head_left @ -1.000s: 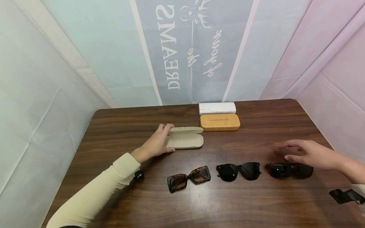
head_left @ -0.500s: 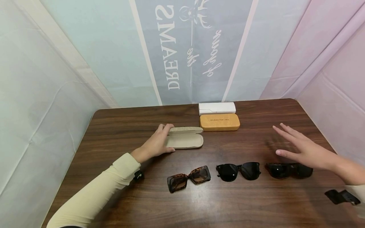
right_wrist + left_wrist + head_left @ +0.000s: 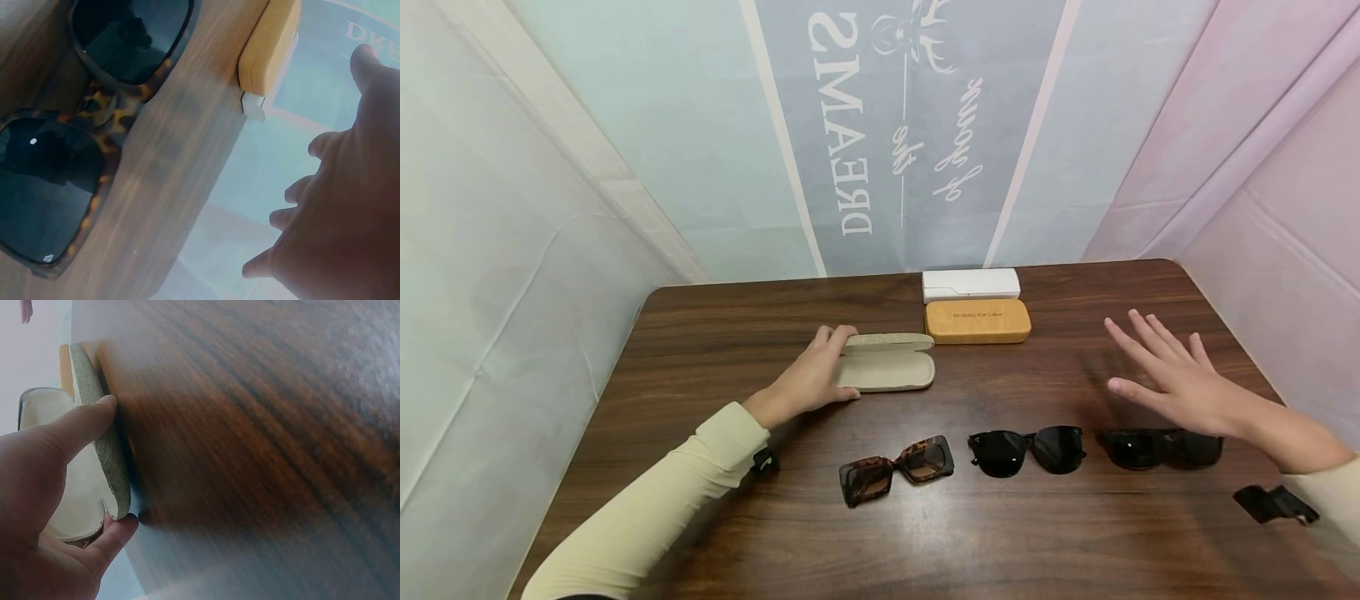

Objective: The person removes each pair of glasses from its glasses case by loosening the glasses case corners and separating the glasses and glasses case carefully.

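My left hand (image 3: 811, 372) grips the left end of a beige glasses case (image 3: 891, 371) that stands open on the table. In the left wrist view the thumb presses on the woven outer side of the case (image 3: 109, 456), and a finger curls round its end. My right hand (image 3: 1187, 387) is spread flat in the air with nothing in it, above the tortoiseshell sunglasses (image 3: 1138, 450) at the right, and it overlaps their right end in the head view. Those sunglasses (image 3: 115, 125) look large in the right wrist view.
Black sunglasses (image 3: 1030, 450) lie in the middle of the row, and rectangular tortoiseshell sunglasses (image 3: 928, 461) to their left. A tan glasses case (image 3: 977, 323) and a white case (image 3: 972, 285) sit together at the back, both closed. Fabric walls surround the wooden table (image 3: 970, 542).
My right hand has moved up and left from over the right-hand sunglasses, and its fingers have straightened and spread. The left hand and the beige glasses case have stayed put.
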{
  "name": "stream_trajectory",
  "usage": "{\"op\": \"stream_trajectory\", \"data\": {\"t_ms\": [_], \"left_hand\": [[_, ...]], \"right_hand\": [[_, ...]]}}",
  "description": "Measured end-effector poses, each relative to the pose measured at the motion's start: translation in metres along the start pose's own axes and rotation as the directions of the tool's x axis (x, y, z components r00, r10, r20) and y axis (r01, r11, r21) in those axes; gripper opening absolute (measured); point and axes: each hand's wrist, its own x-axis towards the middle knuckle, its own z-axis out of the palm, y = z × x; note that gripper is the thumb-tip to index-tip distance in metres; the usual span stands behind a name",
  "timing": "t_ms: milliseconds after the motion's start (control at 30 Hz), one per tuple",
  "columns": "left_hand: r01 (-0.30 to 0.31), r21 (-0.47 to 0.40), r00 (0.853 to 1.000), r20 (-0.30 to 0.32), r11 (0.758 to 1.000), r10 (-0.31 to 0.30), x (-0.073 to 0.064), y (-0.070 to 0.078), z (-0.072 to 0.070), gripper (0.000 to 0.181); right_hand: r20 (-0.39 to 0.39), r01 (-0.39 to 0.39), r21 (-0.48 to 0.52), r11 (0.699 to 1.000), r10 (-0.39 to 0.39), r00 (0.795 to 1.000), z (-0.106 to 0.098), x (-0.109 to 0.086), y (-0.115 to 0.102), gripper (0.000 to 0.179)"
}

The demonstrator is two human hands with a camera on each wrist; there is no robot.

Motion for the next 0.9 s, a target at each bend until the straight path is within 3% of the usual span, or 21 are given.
{"op": "stream_trajectory", "data": {"t_ms": [467, 900], "left_hand": [[0.008, -0.008, 1.0, 0.012, 1.0, -0.008, 0.0, 0.001, -0.002, 0.09], [0.002, -0.011, 1.0, 0.014, 1.0, -0.002, 0.0, 0.001, -0.004, 0.089]], "right_hand": [[0.095, -0.002, 0.029, 1.0, -0.001, 0.995, -0.007, 0.023, -0.023, 0.081], [0.122, 0.027, 0.013, 1.0, -0.028, 0.992, -0.01, 0.044, -0.043, 0.078]]}}
